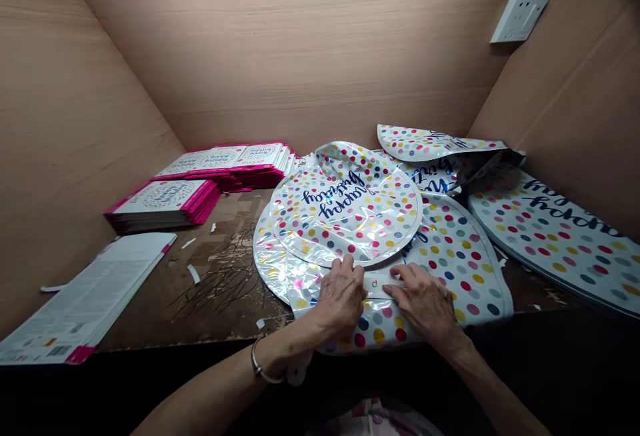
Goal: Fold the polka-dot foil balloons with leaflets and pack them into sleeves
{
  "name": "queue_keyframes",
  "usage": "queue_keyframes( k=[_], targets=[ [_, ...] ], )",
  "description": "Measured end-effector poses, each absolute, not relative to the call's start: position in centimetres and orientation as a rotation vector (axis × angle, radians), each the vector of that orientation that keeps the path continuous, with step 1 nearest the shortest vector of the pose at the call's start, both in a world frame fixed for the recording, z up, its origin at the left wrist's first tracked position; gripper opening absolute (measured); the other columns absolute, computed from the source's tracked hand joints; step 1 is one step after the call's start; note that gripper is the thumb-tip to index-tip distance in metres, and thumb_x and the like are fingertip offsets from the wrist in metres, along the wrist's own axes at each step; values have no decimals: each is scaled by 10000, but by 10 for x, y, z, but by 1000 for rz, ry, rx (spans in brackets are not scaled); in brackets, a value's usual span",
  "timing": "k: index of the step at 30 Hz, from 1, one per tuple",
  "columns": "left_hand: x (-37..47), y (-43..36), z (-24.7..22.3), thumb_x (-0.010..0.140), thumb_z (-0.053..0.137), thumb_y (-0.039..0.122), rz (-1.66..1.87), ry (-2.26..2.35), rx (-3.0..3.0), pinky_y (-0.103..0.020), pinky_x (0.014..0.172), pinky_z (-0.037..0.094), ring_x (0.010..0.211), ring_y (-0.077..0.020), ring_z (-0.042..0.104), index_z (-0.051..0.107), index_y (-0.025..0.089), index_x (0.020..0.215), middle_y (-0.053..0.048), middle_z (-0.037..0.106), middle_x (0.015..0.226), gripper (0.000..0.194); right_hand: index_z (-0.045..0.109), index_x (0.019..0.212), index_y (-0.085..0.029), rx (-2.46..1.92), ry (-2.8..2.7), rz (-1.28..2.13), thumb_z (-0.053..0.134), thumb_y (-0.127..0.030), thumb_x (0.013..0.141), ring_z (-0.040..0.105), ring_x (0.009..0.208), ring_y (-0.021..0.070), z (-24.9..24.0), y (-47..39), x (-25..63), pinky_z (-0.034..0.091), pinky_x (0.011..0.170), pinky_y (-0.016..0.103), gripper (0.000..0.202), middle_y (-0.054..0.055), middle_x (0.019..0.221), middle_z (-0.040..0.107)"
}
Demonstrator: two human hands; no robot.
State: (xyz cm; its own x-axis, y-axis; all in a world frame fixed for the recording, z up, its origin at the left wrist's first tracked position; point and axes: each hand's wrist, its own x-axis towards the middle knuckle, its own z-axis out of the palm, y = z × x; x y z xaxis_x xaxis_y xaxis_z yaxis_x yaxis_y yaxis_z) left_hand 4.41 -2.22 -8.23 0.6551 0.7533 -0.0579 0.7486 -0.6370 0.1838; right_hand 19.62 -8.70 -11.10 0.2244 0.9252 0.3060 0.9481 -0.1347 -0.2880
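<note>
Flat foil balloons with coloured dots and "happy birthday" lettering lie overlapped in front of me. The uppermost foil balloon point(350, 206) has its near edge just beyond my fingers. A narrow white strip point(376, 285) with a small printed mark lies across the dotted foil between my hands. My left hand point(343, 296) has its fingers curled and closed at the strip's left end. At the other end, my right hand point(425, 303) holds the strip between thumb and fingers. Below both hands spreads another dotted balloon point(467, 276). The strip's ends are hidden by my fingers.
Pink-edged printed cards stand in stacks point(165, 199) at the back left. Nearer lies a fanned pile of white cards point(95, 303). More flat balloons point(560, 243) rest at the right, by the wooden wall. Paper scraps point(193, 274) dot the worn brown tabletop point(235, 223). A socket point(521, 18) hangs above.
</note>
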Motion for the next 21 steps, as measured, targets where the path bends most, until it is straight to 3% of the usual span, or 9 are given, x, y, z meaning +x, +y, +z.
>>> queue_keyframes(
  k=[4,6,8,11,15,21],
  targets=[
    [41,-29,-86,831,482,181,80,1133,2823,-417,793,443,1076,-293,451,579,179,952,-84,499,1191,156,645,863,-223,-1828,-1856,-266,522,-178,822,541,858,228,-114,-94,194,421,784,394,137,65,911,612],
    [31,-39,-89,881,449,280,107,1004,2869,-504,906,380,1150,-306,419,577,194,1037,-73,502,1241,219,639,920,-194,-1632,-1964,-220,455,-118,848,543,874,202,-117,-104,190,426,830,379,212,62,927,620],
    [17,-52,-95,877,459,399,148,895,2889,-548,1003,280,1223,-314,366,526,178,1164,-83,491,1283,368,608,1037,-145,-1516,-2027,-219,445,-155,867,541,936,216,-121,-118,186,433,859,388,236,89,989,620],
    [-4,-68,-103,887,453,349,186,759,2921,-500,1039,269,1251,-293,354,447,161,1266,-84,457,1335,424,568,1120,-96,-1401,-2045,-342,448,-184,873,534,1016,249,-127,-137,179,434,884,437,289,125,1038,621],
    [-15,-74,-104,889,364,144,290,629,2913,-428,1019,322,1185,-249,426,466,162,1239,-75,506,1290,365,587,1091,-105,-1313,-2076,-422,404,-39,838,587,929,221,-130,-143,173,447,881,450,319,107,961,656],
    [-6,-59,-80,890,377,188,433,579,2760,-370,900,400,1000,-220,508,550,142,1071,-101,624,1065,255,614,1039,-130,-1257,-2115,-518,396,-29,825,600,891,234,-111,-127,183,493,791,417,321,106,918,667]
  ],
)
